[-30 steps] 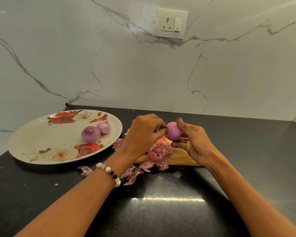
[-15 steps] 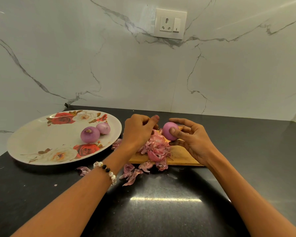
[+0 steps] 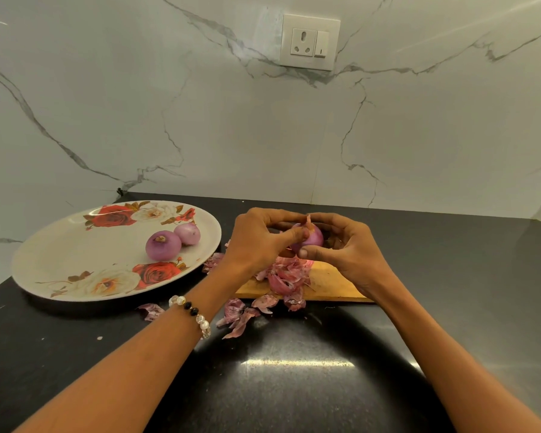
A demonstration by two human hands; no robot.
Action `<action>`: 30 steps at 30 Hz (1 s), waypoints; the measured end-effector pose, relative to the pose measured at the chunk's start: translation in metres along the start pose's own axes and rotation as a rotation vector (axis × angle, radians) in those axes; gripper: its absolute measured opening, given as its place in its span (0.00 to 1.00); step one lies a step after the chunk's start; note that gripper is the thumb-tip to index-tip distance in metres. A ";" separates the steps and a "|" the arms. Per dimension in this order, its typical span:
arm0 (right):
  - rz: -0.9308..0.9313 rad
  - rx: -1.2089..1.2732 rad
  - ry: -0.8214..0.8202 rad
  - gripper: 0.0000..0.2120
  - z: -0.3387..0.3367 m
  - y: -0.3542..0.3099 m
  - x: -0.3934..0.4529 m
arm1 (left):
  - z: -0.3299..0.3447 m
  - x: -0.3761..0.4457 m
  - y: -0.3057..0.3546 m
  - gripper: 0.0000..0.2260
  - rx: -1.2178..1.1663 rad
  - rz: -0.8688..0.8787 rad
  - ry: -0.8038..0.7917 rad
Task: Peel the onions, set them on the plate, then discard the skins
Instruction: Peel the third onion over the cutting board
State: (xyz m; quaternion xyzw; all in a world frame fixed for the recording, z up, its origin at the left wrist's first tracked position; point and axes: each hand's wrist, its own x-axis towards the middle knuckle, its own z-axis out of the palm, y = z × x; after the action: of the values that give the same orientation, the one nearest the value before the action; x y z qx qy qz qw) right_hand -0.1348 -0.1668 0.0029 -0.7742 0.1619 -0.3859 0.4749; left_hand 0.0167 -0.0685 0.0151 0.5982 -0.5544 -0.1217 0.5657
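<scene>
A purple onion (image 3: 312, 238) is held above the wooden cutting board (image 3: 328, 284), with my right hand (image 3: 347, 245) gripping it from the right, thumb at its lower front. Fingers of my left hand (image 3: 260, 239) pinch a thin flap of skin (image 3: 309, 223) at the onion's top. Two peeled onions, a larger one (image 3: 163, 245) and a smaller one (image 3: 187, 234), lie on the floral plate (image 3: 75, 245) at the left. A heap of pink onion skins (image 3: 286, 275) covers the board's left end, and more skins (image 3: 239, 317) lie on the counter in front.
The black counter (image 3: 294, 385) extends toward me and to the right of the board. A marble wall with a socket (image 3: 310, 42) stands behind. One stray skin (image 3: 151, 310) lies near the plate's front rim.
My left hand moved back onto the onion and now pinches skin at its top. My right hand turned the onion and closed round it more.
</scene>
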 end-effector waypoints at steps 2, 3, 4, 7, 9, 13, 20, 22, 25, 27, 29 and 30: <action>-0.022 -0.068 -0.001 0.30 0.000 0.000 0.000 | 0.001 0.000 -0.002 0.11 -0.056 -0.046 0.006; -0.027 -0.106 0.002 0.30 -0.001 0.000 0.000 | 0.001 0.000 -0.003 0.11 -0.088 -0.074 0.002; -0.029 -0.132 0.005 0.29 -0.001 0.000 0.000 | 0.002 -0.001 -0.003 0.10 -0.110 -0.098 0.001; -0.049 -0.202 0.026 0.29 0.002 0.001 -0.001 | 0.005 -0.002 0.000 0.09 -0.086 -0.103 0.040; -0.066 -0.257 0.044 0.29 0.004 0.000 -0.002 | 0.006 -0.004 0.004 0.08 0.034 -0.034 0.077; -0.078 -0.328 0.072 0.27 0.005 0.001 -0.001 | 0.007 -0.005 0.008 0.09 0.146 0.045 0.108; -0.170 -0.479 0.136 0.26 0.015 0.007 0.000 | 0.010 -0.007 0.008 0.08 0.243 0.088 0.144; -0.204 -0.525 0.153 0.26 0.017 0.006 0.000 | 0.012 -0.009 0.009 0.08 0.249 0.105 0.165; -0.249 -0.573 0.195 0.24 0.019 0.004 0.000 | 0.017 -0.010 0.010 0.09 0.279 0.148 0.196; -0.253 -0.587 0.226 0.24 0.021 0.004 0.000 | 0.019 -0.010 0.009 0.09 0.304 0.179 0.213; -0.248 -0.591 0.249 0.24 0.023 0.005 0.000 | 0.021 -0.009 0.008 0.08 0.340 0.209 0.220; -0.240 -0.591 0.255 0.24 0.024 0.006 0.000 | 0.021 -0.009 0.007 0.08 0.353 0.216 0.220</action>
State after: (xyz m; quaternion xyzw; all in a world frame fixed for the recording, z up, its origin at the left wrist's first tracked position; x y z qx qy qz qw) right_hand -0.1161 -0.1548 -0.0081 -0.8373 0.2327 -0.4692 0.1571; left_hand -0.0063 -0.0709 0.0094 0.6348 -0.5628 0.1043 0.5190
